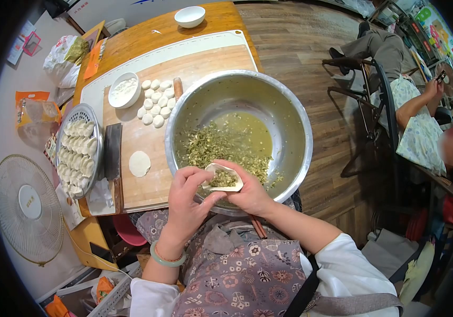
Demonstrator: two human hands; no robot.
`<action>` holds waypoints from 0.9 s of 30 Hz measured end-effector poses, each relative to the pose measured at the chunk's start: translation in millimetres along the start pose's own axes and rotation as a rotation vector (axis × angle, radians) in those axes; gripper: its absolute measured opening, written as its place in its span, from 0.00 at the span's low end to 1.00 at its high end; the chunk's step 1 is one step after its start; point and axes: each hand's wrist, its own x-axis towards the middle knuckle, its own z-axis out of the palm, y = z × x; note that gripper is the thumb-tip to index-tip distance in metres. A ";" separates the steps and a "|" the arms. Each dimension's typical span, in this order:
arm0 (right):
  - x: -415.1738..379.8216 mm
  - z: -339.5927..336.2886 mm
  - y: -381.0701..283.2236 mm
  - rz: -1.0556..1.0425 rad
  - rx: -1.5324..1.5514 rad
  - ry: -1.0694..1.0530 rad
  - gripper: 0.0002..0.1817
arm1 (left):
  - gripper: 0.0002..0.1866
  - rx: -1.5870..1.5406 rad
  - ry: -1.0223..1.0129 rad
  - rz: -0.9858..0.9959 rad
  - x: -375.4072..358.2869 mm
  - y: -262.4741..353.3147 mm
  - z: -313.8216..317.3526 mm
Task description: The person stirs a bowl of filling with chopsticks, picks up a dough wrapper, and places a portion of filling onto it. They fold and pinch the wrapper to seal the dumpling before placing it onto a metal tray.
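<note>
A dumpling wrapper (235, 185) is folded up around a chopped green filling (221, 178), its top still gaping. My left hand (188, 193) pinches its left end, and my right hand (252, 194) cups the other side. Both hands are over the near rim of a large steel basin (292, 113), which holds more chopped filling and greenish liquid. A pair of reddish chopsticks (258, 227) sticks out below my right hand; whether that hand grips them is hidden. One flat round wrapper (140, 164) lies on the wooden board (155, 140), left of my left hand.
Several dough pieces (156, 99) and a rolling pin (178, 87) lie on the board, near a bowl of flour (124, 91). A cleaver (113, 153) lies beside a steel tray (96, 124) of dumplings. Behind stands a white bowl (190, 17). A person (416, 111) sits at right.
</note>
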 end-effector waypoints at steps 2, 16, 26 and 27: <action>0.9 1.3 0.5 -0.063 -0.008 0.038 0.31 | 0.15 0.085 -0.061 0.084 -2.6 -10.1 -3.4; -1.1 2.7 0.5 -0.060 -0.063 0.042 0.30 | 0.08 0.013 -0.144 0.054 4.8 -26.9 -1.6; -3.0 3.1 -12.9 -0.071 -0.450 0.086 0.25 | 0.09 -0.050 -0.053 -0.045 0.3 -26.2 5.7; -2.4 2.3 -11.5 -0.149 -0.521 0.087 0.26 | 0.09 -0.035 -0.060 0.001 0.2 -26.4 5.7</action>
